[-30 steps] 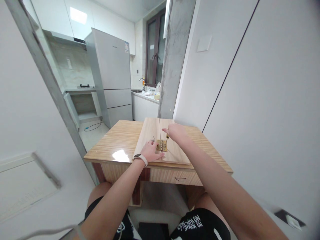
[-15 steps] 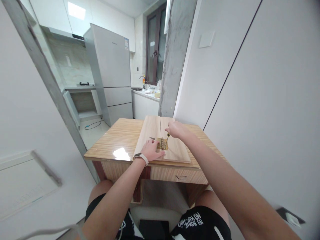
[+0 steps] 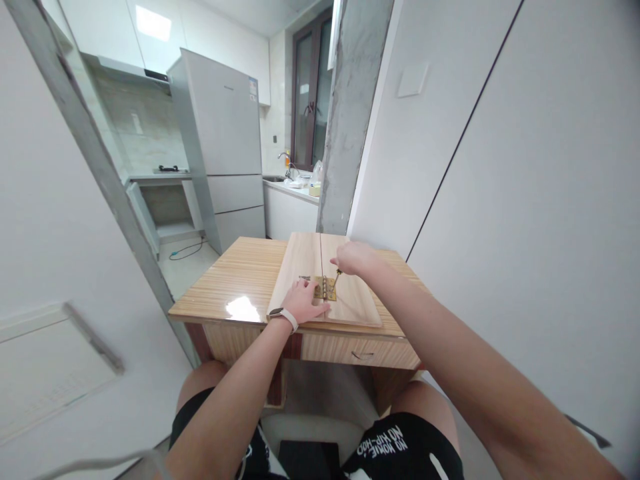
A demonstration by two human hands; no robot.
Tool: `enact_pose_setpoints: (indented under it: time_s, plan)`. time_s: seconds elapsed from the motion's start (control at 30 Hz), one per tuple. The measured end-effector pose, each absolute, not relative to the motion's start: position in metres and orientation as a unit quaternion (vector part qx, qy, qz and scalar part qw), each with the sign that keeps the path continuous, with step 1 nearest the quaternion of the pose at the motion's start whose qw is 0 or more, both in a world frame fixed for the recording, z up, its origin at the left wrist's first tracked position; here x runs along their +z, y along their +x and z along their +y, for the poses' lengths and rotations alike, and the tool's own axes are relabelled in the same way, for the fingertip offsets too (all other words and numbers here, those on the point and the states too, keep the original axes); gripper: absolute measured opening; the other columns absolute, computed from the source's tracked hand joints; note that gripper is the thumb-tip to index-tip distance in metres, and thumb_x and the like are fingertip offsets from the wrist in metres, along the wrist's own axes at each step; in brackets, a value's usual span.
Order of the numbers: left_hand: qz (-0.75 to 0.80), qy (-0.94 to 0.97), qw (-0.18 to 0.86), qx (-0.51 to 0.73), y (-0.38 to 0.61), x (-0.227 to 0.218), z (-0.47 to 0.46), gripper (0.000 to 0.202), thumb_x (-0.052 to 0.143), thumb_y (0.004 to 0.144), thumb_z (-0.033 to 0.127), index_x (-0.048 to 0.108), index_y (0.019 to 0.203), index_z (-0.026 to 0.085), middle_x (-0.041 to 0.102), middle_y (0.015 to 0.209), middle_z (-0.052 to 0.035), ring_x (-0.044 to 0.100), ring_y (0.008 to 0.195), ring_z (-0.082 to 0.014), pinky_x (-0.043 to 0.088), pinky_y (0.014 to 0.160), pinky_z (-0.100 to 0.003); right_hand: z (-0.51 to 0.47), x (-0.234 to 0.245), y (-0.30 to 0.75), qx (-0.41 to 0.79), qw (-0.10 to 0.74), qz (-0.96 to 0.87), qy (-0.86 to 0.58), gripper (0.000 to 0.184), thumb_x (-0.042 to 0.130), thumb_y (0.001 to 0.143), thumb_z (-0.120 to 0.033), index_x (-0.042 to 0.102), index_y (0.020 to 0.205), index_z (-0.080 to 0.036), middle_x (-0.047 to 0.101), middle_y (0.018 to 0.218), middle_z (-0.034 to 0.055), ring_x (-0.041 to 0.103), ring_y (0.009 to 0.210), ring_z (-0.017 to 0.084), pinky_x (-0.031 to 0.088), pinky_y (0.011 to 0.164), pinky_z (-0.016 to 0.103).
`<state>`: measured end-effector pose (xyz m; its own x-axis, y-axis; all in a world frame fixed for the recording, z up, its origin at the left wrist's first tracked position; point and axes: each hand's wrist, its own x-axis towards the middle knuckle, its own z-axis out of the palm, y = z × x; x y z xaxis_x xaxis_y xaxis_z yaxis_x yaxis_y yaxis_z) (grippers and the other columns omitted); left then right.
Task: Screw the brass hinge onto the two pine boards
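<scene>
Hardly anything has shifted since half a second ago: your right hand (image 3: 353, 258) has stayed over the right board (image 3: 356, 303) and your left hand (image 3: 303, 301) has kept its place by the hinge. Your right fingers are curled shut around a small screwdriver (image 3: 337, 275), which slants down and to the left until its tip meets the right leaf of the brass hinge (image 3: 325, 288). That hinge lies flat across the seam between the right board and the left board (image 3: 300, 257), both resting side by side on the wooden table (image 3: 240, 273). Your left hand grips nothing: it lies palm down and spread on the left board, its fingertips touching the hinge's left edge, with a white wristband (image 3: 283, 315) at the wrist. Just beyond your left fingers a small dark piece (image 3: 304, 277) sits on the left board, too small for you to tell what it is. Past the table stands a grey fridge (image 3: 225, 140).
</scene>
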<state>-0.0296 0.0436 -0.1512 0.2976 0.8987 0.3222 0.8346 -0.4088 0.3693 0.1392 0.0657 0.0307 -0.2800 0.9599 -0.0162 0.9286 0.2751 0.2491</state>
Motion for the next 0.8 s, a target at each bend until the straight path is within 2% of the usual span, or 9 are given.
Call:
enact_pose_setpoints:
  time_s: [0.13,0.3,0.47,0.57,0.7,0.8]
  plan:
    - [0.544,0.801,0.062,0.243,-0.029,-0.15,0.042,0.077,0.066,0.079,0.073,0.057,0.138,0.024,0.06,0.124,-0.0137,0.055,0.12,-0.0339,0.041,0.107,-0.043,0.071,0.033,0.125,0.095,0.138,0.799,0.578,0.04,0.07,0.093,-0.042,0.076,0.118,-0.011,0.075,0.115,0.0227,0.071,0.111,0.033,0.055,0.089,0.035]
    - [0.54,0.804,0.064,0.242,-0.03,-0.148,0.042,0.078,0.066,0.08,0.073,0.056,0.139,0.024,0.059,0.125,-0.0141,0.055,0.121,-0.0342,0.041,0.107,-0.043,0.064,0.042,0.119,0.108,0.166,0.816,0.543,0.033,0.071,0.092,-0.031,0.076,0.117,-0.01,0.074,0.117,0.0223,0.071,0.11,0.031,0.054,0.087,0.035]
    - [0.535,0.806,0.067,0.242,-0.031,-0.148,0.041,0.076,0.066,0.08,0.072,0.056,0.138,0.023,0.059,0.125,-0.0144,0.055,0.121,-0.0346,0.04,0.108,-0.044,0.058,0.045,0.129,0.104,0.146,0.855,0.486,0.023,0.074,0.086,-0.017,0.075,0.109,-0.019,0.076,0.113,0.0129,0.07,0.105,0.025,0.05,0.083,0.03]
    - [0.539,0.804,0.07,0.243,-0.031,-0.148,0.041,0.078,0.067,0.079,0.073,0.056,0.139,0.024,0.059,0.126,-0.0142,0.055,0.122,-0.0347,0.04,0.108,-0.044,0.058,0.041,0.135,0.079,0.099,0.867,0.482,0.019,0.073,0.089,-0.027,0.073,0.107,-0.019,0.076,0.111,0.0116,0.07,0.104,0.024,0.049,0.082,0.028]
    - [0.538,0.803,0.07,0.246,-0.031,-0.148,0.041,0.08,0.066,0.079,0.074,0.054,0.141,0.023,0.06,0.126,-0.0143,0.055,0.122,-0.0347,0.04,0.108,-0.044,0.06,0.035,0.136,0.071,0.062,0.834,0.544,0.05,0.057,0.098,-0.056,0.07,0.12,-0.013,0.073,0.118,0.0208,0.07,0.108,0.031,0.052,0.085,0.035]
    - [0.537,0.804,0.066,0.248,-0.03,-0.149,0.041,0.081,0.066,0.079,0.074,0.055,0.14,0.022,0.06,0.126,-0.0152,0.055,0.122,-0.0348,0.041,0.107,-0.044,0.065,0.034,0.132,0.093,0.094,0.803,0.581,0.052,0.051,0.101,-0.054,0.073,0.119,-0.011,0.073,0.119,0.0237,0.069,0.113,0.035,0.053,0.088,0.04]
